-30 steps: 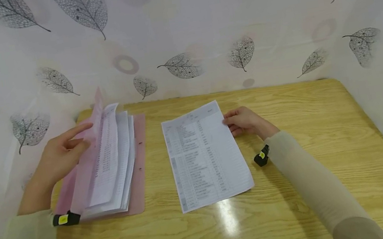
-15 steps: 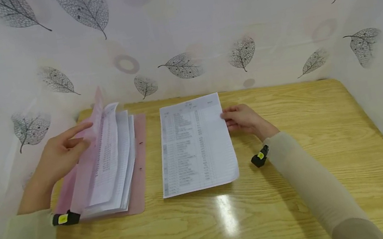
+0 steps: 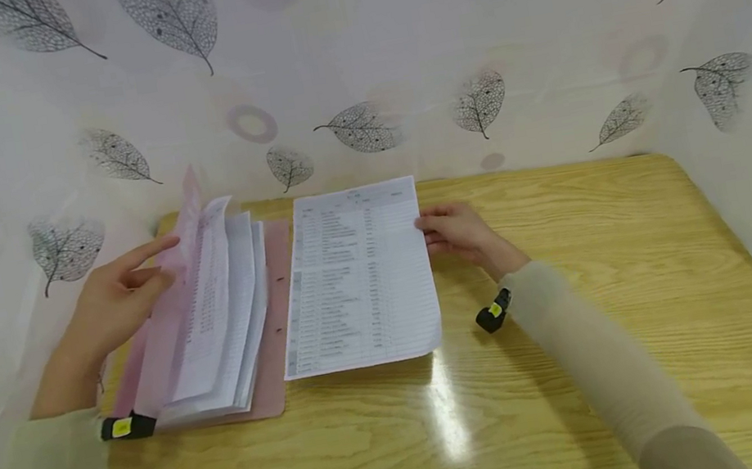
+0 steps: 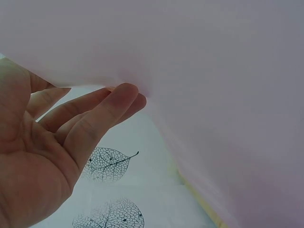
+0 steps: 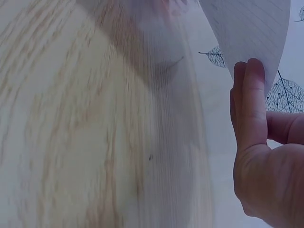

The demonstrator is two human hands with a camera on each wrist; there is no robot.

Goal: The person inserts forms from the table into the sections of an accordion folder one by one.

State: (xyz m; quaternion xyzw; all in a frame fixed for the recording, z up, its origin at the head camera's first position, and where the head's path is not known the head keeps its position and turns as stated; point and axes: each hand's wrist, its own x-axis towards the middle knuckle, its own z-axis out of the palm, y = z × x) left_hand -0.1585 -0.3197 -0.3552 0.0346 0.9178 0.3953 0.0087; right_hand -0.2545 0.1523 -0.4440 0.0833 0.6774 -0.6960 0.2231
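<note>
My left hand [image 3: 121,298] pinches the edge of a translucent pink folder cover [image 3: 169,319], holding it tilted up at the left. Thumb and fingertips meet at that cover's edge in the left wrist view, close to my left hand [image 4: 90,128]. Printed sheets [image 3: 211,320] stand fanned inside the folder, over its pink back cover [image 3: 273,376]. By its right edge, my right hand [image 3: 461,233] grips a printed sheet of paper [image 3: 361,278] between thumb and fingers. The sheet's left side overlaps the folder's right edge in the head view.
Both lie on or over a wood-grain table [image 3: 564,419]. Behind and beside it hangs a pale curtain [image 3: 387,33] with a leaf pattern. A black wrist device [image 3: 128,426] on the left sleeve sits near the folder's lower left corner.
My right hand has carried the sheet left and slightly away from me, up to the folder's right edge. The left hand and folder have stayed in place.
</note>
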